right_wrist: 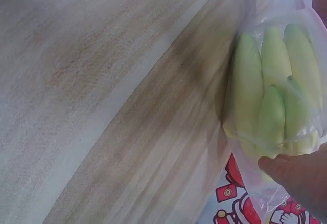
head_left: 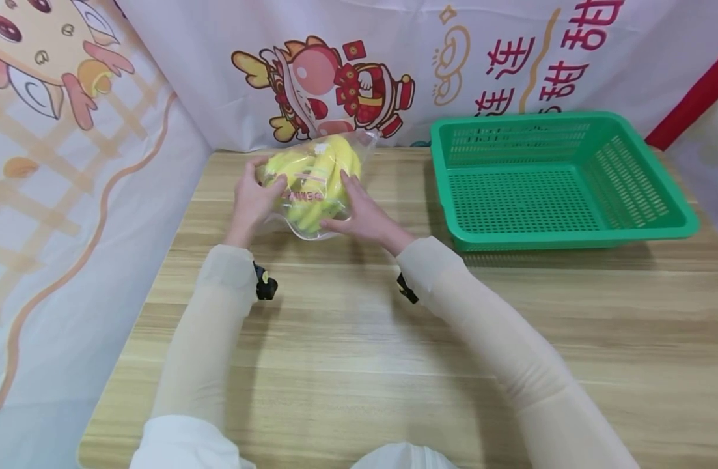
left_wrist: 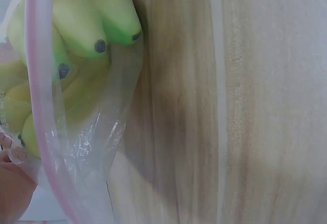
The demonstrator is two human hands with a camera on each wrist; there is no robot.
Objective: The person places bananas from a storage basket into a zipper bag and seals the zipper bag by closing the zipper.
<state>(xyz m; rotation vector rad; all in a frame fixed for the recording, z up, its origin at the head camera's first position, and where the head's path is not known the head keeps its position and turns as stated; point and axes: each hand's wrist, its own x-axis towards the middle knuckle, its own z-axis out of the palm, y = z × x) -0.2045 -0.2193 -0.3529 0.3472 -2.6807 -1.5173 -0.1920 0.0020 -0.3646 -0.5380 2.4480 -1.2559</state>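
Toward the back of the table, a clear plastic bag (head_left: 312,225) with yellow-green bananas (head_left: 335,163) inside is held between both hands. My left hand (head_left: 255,198) grips the bag's left side, its thumb over the front. On the opposite side, my right hand (head_left: 367,215) holds the bag with thumb and fingers spread apart. Up close in the left wrist view, a pink seal strip (left_wrist: 36,81) runs along the bag and dark banana tips show through. The right wrist view shows the right thumb (right_wrist: 291,173) pressing on the plastic near the bananas' ends.
A green plastic basket (head_left: 525,236) with perforated walls stands on the right of the wooden table (head_left: 335,352). Behind the table hangs a printed cloth (head_left: 206,58) with cartoon figures, and more cloth covers the left side.
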